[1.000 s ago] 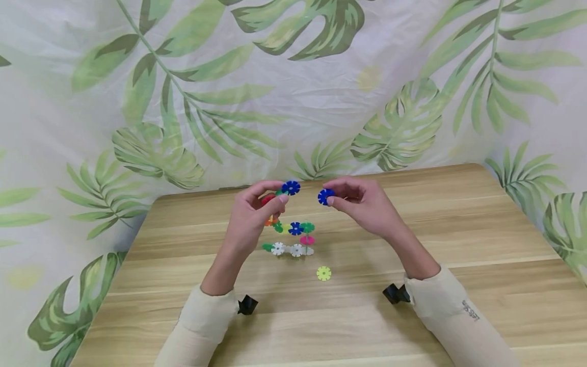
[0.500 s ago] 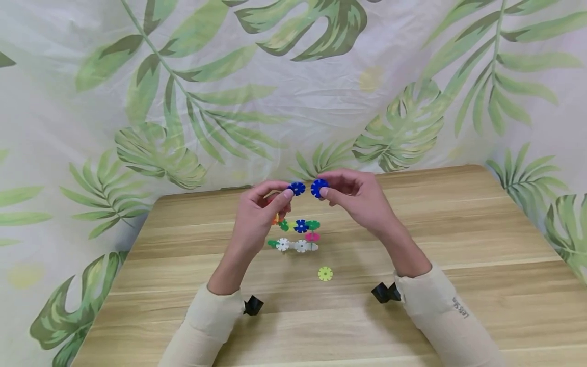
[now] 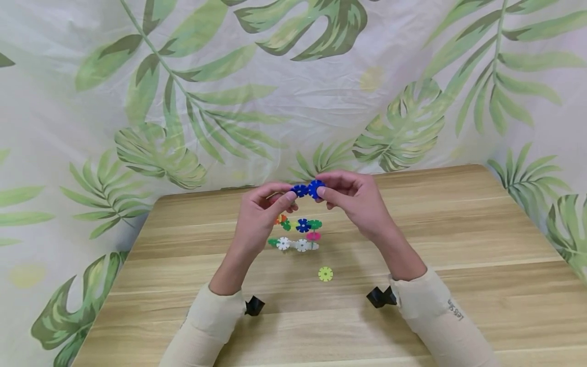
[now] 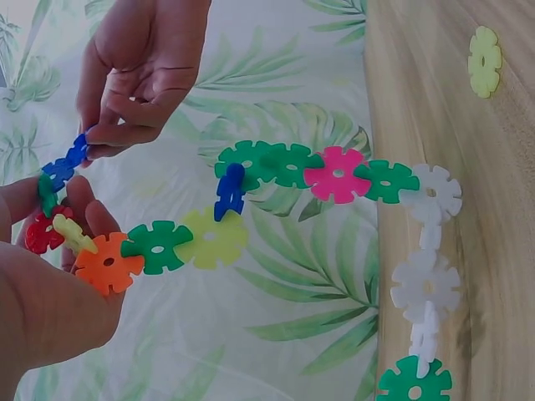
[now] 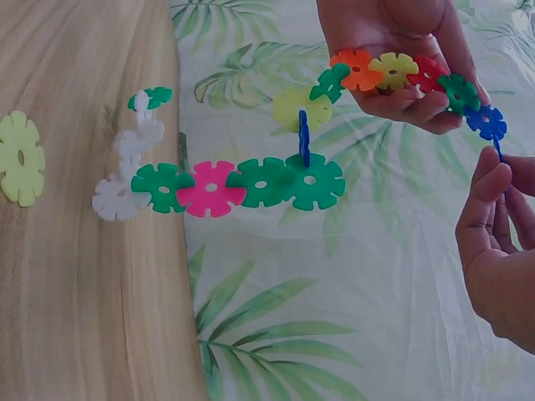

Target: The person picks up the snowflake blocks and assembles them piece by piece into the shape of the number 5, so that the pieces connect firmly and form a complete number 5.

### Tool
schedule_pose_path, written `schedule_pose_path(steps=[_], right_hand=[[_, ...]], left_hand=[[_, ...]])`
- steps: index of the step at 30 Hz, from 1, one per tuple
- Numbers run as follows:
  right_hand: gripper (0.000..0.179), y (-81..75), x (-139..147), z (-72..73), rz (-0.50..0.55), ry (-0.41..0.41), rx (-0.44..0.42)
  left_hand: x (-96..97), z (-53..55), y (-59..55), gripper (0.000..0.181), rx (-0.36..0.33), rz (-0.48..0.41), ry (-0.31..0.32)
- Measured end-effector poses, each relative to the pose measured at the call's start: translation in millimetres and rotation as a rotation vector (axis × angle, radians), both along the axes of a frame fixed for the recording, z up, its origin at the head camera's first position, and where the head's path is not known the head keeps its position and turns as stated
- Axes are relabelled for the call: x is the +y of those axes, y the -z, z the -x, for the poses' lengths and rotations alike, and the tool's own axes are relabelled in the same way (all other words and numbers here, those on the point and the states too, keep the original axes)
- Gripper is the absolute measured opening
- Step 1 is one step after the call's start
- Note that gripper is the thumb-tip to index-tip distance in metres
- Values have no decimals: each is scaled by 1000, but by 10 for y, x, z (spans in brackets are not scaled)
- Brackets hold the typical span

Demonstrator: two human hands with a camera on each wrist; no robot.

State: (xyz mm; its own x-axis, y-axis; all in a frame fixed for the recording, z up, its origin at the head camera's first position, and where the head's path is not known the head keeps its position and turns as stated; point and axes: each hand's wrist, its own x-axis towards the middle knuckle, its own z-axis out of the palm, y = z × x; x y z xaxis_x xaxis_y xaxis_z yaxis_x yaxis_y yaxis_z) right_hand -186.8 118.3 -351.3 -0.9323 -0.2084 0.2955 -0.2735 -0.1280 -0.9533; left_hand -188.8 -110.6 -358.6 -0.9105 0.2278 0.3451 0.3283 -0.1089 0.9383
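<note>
A chain of slotted plastic snowflake discs [image 4: 338,174] in green, pink, white, yellow, orange, red and blue bends down to the table. My left hand [image 3: 259,214] pinches it near its upper end, at a blue disc [image 3: 300,191]; in the right wrist view its orange disc [image 5: 357,70] and red disc [image 5: 427,75] lie along the fingers. Between thumb and fingers my right hand [image 3: 362,204] holds another blue disc [image 3: 315,189]. Both blue discs meet edge to edge at an angle in the right wrist view; how deep their slots engage is too small to tell.
A loose yellow-green disc [image 3: 325,274] lies flat on the wooden table [image 3: 458,229], nearer me than the chain's white discs [image 3: 301,245]. Behind the table hangs a leaf-patterned cloth [image 3: 293,102]. Black wrist mounts [image 3: 254,306] stick out by both cuffs.
My right hand has moved left with its blue disc, and my left hand slightly right with the chain. The gap between the two blue discs has closed.
</note>
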Motion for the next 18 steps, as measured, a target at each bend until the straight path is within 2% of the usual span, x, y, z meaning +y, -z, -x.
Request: schedule_pose_path(steps=[7, 13, 18], right_hand=[[24, -4, -52, -8, 54, -1, -17], [23, -31, -82, -40, 95, 3, -68], [25, -50, -103, -65, 102, -11, -92]], left_hand=[[-1, 1, 5, 17, 47, 6, -9], [27, -1, 15, 16, 80, 4, -34], [38, 2, 21, 14, 83, 19, -46]])
